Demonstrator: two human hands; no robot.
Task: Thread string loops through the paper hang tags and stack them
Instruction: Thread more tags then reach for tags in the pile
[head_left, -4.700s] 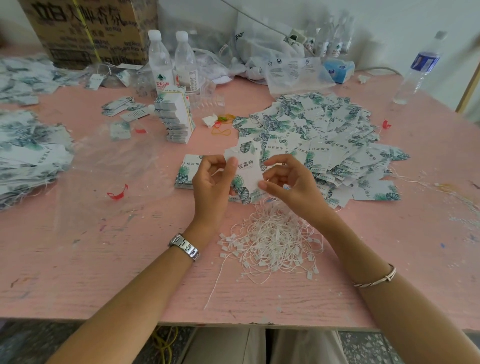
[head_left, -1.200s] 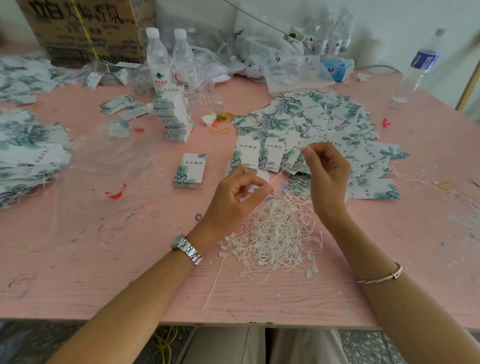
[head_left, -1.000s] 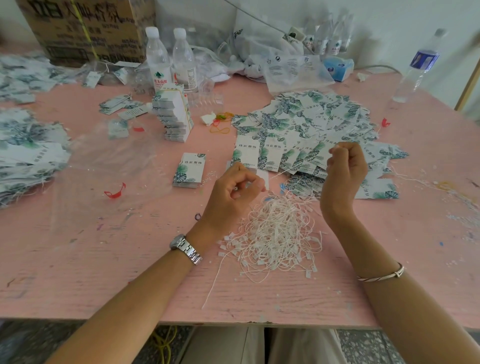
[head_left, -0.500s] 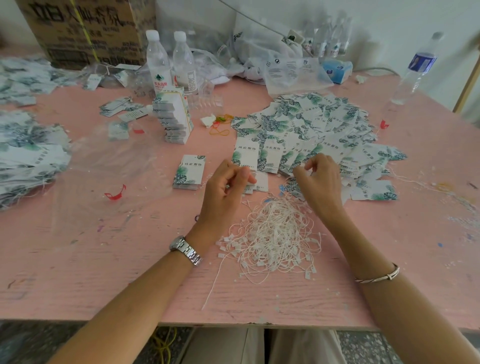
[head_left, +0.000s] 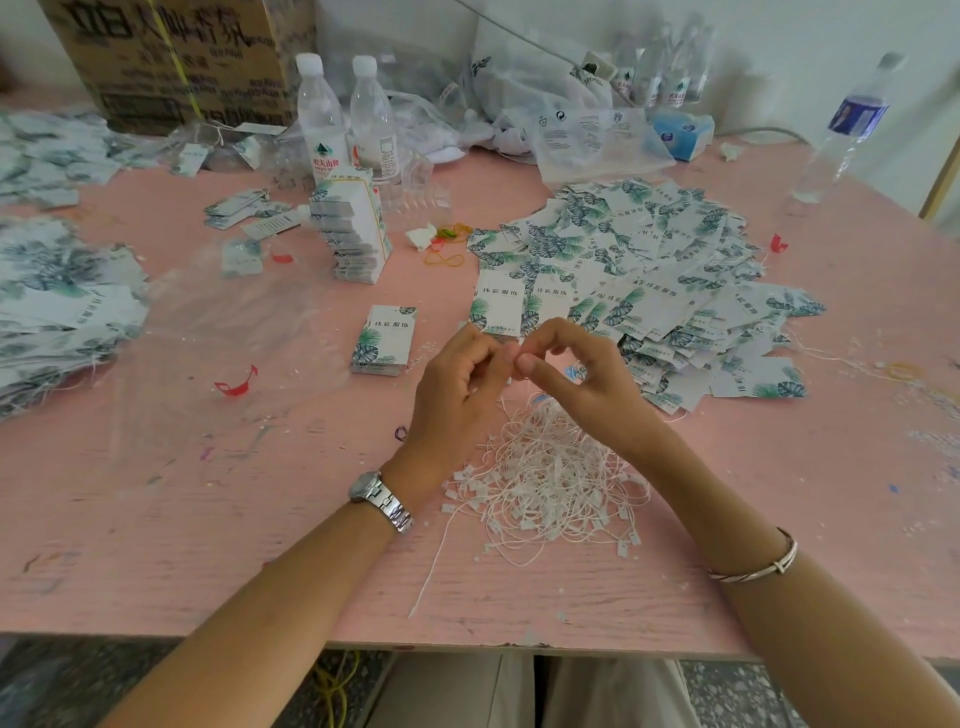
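Closer now than half a second back, left hand (head_left: 454, 387) and right hand (head_left: 582, 382) meet fingertip to fingertip at frame centre, curled; what they pinch I cannot tell. Under them I see a scuffed pink wooden table (head_left: 208, 493), a fanned spread of glossy leaf-printed paper hang tags (head_left: 649, 270) centre right, and a tangled heap of thin white string loops (head_left: 550, 483) between the wrists.

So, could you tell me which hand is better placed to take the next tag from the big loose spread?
Probably the right hand: it sits directly beside the loose tags, which fan out to its right. The left hand would have to cross over it.
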